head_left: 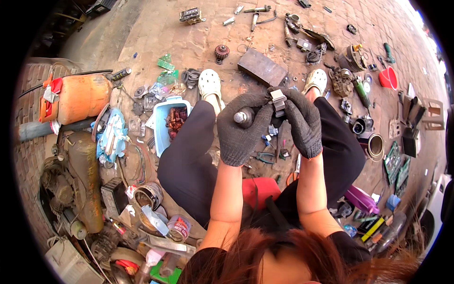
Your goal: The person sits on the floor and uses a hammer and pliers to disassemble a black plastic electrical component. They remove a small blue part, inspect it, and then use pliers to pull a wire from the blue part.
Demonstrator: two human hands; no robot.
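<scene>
My left hand (241,128), in a dark knit glove, is closed around a grey metal cylinder (242,117), with its end showing between the fingers. Its fingertips also reach a small silver, block-like metal part (278,101) with a darker lower section. My right hand (302,123), gloved the same way, grips that part from the right with its fingers bent. Below them on the ground, between my legs, lie small blue and dark pieces (268,138) and pliers (265,158).
A metal block (262,67) sits between my feet. To the left are an orange gas cylinder (82,96), a light-blue tub (161,132) of reddish scrap and piled parts. To the right lie a red bucket (388,76), engine parts (340,80), cans, tools and a plastic chair (432,115).
</scene>
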